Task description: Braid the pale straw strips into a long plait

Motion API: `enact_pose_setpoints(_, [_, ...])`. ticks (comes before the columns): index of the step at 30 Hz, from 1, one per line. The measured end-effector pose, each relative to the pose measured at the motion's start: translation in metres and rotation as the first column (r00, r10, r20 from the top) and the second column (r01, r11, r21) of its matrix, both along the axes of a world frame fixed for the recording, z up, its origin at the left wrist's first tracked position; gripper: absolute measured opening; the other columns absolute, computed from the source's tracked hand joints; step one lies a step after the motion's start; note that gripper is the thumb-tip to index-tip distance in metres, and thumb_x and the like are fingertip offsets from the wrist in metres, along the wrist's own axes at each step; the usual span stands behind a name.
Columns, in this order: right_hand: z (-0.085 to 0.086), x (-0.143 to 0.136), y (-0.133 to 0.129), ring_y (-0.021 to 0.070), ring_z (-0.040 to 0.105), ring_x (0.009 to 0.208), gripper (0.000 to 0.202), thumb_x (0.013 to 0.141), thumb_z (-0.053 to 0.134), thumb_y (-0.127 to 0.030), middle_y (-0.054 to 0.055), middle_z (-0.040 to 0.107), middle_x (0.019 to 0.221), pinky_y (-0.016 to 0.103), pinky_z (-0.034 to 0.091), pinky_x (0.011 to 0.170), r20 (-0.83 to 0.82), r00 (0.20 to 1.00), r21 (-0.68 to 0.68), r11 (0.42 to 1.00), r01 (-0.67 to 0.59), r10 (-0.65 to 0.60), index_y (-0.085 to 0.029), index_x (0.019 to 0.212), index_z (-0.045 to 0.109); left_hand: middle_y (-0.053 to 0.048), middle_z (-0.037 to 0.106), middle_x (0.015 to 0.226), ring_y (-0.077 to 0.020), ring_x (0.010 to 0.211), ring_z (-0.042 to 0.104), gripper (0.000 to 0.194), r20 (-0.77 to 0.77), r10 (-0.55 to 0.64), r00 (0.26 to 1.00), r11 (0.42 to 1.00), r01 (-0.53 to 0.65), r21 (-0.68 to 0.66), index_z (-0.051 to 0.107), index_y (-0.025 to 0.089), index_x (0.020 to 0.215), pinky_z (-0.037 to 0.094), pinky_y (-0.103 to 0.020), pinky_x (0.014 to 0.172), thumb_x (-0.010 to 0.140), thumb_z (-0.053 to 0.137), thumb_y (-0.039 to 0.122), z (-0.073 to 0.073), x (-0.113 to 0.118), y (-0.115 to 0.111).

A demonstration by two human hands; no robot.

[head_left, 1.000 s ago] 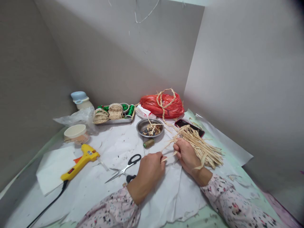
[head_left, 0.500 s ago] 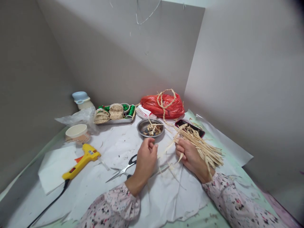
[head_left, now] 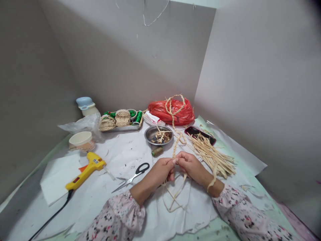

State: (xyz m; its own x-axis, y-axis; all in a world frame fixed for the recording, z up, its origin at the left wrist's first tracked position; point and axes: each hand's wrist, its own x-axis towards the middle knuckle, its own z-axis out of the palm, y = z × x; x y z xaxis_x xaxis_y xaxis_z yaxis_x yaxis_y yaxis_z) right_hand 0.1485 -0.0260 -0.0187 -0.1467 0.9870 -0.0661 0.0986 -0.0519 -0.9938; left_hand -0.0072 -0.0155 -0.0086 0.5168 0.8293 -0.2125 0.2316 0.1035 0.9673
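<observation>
My left hand (head_left: 164,170) and my right hand (head_left: 189,165) meet over the white cloth, fingertips pinched together on the near end of a straw braid (head_left: 176,147). From there the braid runs back past the metal bowl and loops up over a red plastic bag (head_left: 160,110). Loose straw strands (head_left: 173,201) hang below my fingers toward me. Another strip lies over my right wrist. Beside my right hand is a bundle of straw (head_left: 215,155). Scissors (head_left: 136,174) lie left of my left hand.
A metal bowl (head_left: 147,138) holds straw scraps, with a small spool (head_left: 157,152) before it. At left lie a yellow glue gun (head_left: 86,170) and a paper cup (head_left: 81,140). A tray (head_left: 125,128) carries braid coils and green thread. A phone (head_left: 200,134) touches the bundle.
My hands were apart; now they have come together on the braid's end. My right hand moved left, away from the bundle. The small spool and scissor handles are uncovered.
</observation>
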Motion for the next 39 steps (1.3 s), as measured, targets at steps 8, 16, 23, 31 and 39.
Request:
enact_pose_setpoints(8, [0.004, 0.006, -0.001, 0.0054, 0.029, 0.036, 0.019, 0.084, 0.053, -0.035, -0.01, 0.041, 0.045, 0.019, 0.023, 0.037, 0.07, 0.994, 0.056, 0.995, -0.087, 0.083, -0.018, 0.075, 0.054, 0.01, 0.025, 0.051, -0.0051, 0.044, 0.015, 0.038, 0.135, -0.006, 0.991, 0.985, 0.03, -0.173, 0.051, 0.016, 0.067, 0.007, -0.025, 0.045, 0.074, 0.056, 0.053, 0.009, -0.004, 0.001])
enact_pose_setpoints(16, [0.002, 0.014, 0.005, 0.0124, 0.051, 0.063, 0.022, 0.086, 0.052, -0.034, -0.002, 0.06, 0.068, 0.024, 0.039, 0.062, 0.3, 0.954, 0.29, 0.954, -0.079, -0.013, -0.017, 0.08, 0.064, 0.009, 0.027, 0.044, -0.0059, 0.039, 0.018, 0.029, 0.024, 0.131, 0.991, 0.99, -0.13, -0.048, 0.054, 0.016, 0.064, 0.008, -0.026, 0.045, 0.074, 0.05, 0.043, 0.002, -0.002, 0.004])
enact_pose_setpoints(23, [0.02, 0.008, -0.004, 0.0116, 0.049, 0.058, 0.024, 0.087, 0.049, -0.03, -0.002, 0.06, 0.063, 0.023, 0.035, 0.056, 0.494, 0.867, 0.282, 0.955, -0.092, -0.063, -0.018, 0.077, 0.067, 0.009, 0.029, 0.04, -0.0059, 0.037, 0.02, 0.024, -0.016, 0.263, 0.965, 0.964, -0.264, -0.028, 0.058, 0.015, 0.063, 0.01, -0.025, 0.044, 0.071, 0.05, 0.036, -0.003, 0.0, 0.006])
enact_pose_setpoints(31, [0.007, -0.018, -0.025, 0.012, 0.052, 0.056, 0.02, 0.089, 0.046, -0.021, 0.002, 0.063, 0.068, 0.025, 0.032, 0.055, 0.704, 0.604, 0.615, 0.746, -0.255, -0.374, -0.016, 0.076, 0.06, 0.01, 0.025, 0.046, -0.0041, 0.039, 0.018, 0.032, 0.202, 0.341, 0.918, 0.928, -0.295, -0.227, 0.04, 0.02, 0.055, 0.009, -0.023, 0.042, 0.069, 0.06, 0.04, -0.002, 0.001, 0.005])
enact_pose_setpoints(39, [-0.01, -0.022, -0.023, 0.0135, 0.057, 0.059, 0.019, 0.091, 0.043, -0.018, 0.003, 0.062, 0.071, 0.026, 0.033, 0.056, 0.695, 0.558, 0.702, 0.594, -0.392, -0.454, -0.016, 0.08, 0.059, 0.009, 0.032, 0.046, -0.0033, 0.04, 0.02, 0.033, 0.306, 0.327, 0.894, 0.932, -0.252, -0.259, 0.052, 0.014, 0.063, 0.009, -0.022, 0.043, 0.069, 0.064, 0.044, -0.004, -0.001, 0.005])
